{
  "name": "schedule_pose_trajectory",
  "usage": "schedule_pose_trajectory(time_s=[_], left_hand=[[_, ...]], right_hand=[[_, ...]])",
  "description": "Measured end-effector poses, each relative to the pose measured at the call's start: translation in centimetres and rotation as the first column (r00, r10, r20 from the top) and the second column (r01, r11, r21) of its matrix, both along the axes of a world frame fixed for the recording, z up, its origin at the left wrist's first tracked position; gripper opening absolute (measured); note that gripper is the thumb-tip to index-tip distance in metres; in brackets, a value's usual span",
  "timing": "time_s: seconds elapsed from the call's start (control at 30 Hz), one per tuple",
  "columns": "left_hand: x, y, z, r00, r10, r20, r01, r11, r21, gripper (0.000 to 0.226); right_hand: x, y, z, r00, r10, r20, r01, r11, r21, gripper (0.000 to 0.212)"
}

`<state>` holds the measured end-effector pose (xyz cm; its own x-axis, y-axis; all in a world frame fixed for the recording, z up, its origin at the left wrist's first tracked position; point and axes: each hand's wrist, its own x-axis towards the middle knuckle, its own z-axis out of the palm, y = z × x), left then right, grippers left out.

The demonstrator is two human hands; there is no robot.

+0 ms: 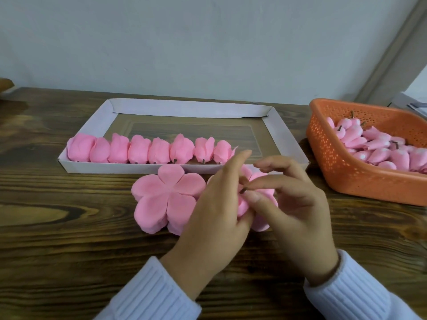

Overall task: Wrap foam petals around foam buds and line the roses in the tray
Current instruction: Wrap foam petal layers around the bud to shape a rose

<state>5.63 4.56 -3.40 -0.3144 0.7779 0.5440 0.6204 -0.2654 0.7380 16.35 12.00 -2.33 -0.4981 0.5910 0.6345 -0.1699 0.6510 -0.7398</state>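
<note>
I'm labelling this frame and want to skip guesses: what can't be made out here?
Head view:
- Pink foam rose being wrapped: mostly covered by the left hand and right hand; bud unseen.
- Orange perforated plastic basket: cut by the right edge, contents uncountable.
- Stack of pink flower-shaped foam petals: right side behind the left hand; layers too thin to count.
- Brown object: cut by the left edge, unidentifiable.

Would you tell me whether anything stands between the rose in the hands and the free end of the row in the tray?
Nothing visible blocks it. Only the tray's low near wall lies between the rose, held by the left hand and right hand, and the space right of the last rose.
</note>
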Motion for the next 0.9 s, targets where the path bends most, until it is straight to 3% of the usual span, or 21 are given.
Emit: schedule_pose_trajectory(time_s=[0.2,0.37,0.5,0.67,0.9], left_hand=[[0.15,0.0,0.29,0.999,-0.02,-0.041,0.019,0.999,-0.03,0.07],[0.24,0.26,0.46,0.948,0.223,-0.227,-0.176,0.962,0.207,0.078],[0.22,-0.02,0.78,0.992,0.064,-0.111,-0.032,0.963,0.269,0.073],[0.09,-0.18,0.7,0.993,-0.052,0.103,0.044,0.995,0.086,0.084],[0.13,-0.11,0.47,0.979,-0.049,0.199,0.055,0.998,-0.026,0.064]], right_hand=[[-0.02,-0.17,0.0,0.999,-0.024,0.026,0.024,1.0,0.018,0.01],[0.58,0.11,0.43,0.962,-0.236,-0.138,0.263,0.936,0.233,0.012],[0.38,0.05,0.61,0.987,-0.157,-0.047,0.164,0.937,0.307,0.013],[0.28,-0.21,0.77,0.998,-0.031,0.052,0.017,0.965,0.26,0.013],[0.18,-0.58,0.75,0.999,-0.032,-0.033,0.036,0.991,0.126,0.012]])
